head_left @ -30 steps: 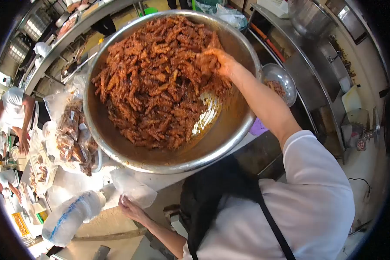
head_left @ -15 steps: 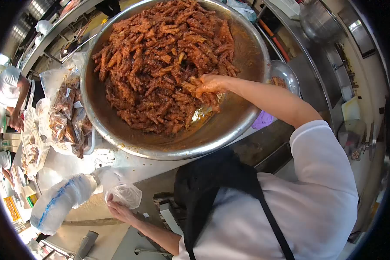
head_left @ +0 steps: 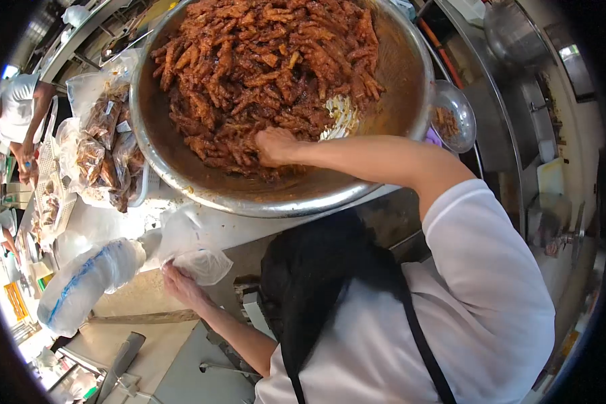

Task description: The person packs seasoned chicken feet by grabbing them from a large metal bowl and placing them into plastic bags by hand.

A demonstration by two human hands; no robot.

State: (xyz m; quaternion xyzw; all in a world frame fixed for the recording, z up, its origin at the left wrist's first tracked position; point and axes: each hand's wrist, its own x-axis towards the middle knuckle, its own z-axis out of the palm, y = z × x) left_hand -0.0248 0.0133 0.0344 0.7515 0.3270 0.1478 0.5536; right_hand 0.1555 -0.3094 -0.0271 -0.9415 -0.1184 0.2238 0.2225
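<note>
A wide steel bowl (head_left: 276, 207) holds a heap of sauced, reddish-brown chicken feet (head_left: 262, 74). My right hand (head_left: 276, 145) is down in the near part of the heap, its fingers curled in among the chicken feet and their tips hidden. Below the bowl, at the table's front edge, my left hand (head_left: 182, 281) pinches the rim of a clear plastic bag (head_left: 207, 265). The bag hangs loose and looks see-through. Just left of that hand lies a roll of clear plastic bags (head_left: 91, 286) with blue print.
Bagged brown food (head_left: 101, 161) sits in a tub left of the bowl, beside a white plastic basket (head_left: 59, 202). A smaller metal bowl (head_left: 454, 116) with food scraps stands at the right. Another person (head_left: 20, 118) is at the far left.
My right hand has moved left and slightly down within the heap, uncovering a sunlit patch of bowl. My left hand still holds the bag. The view has shifted a little.
</note>
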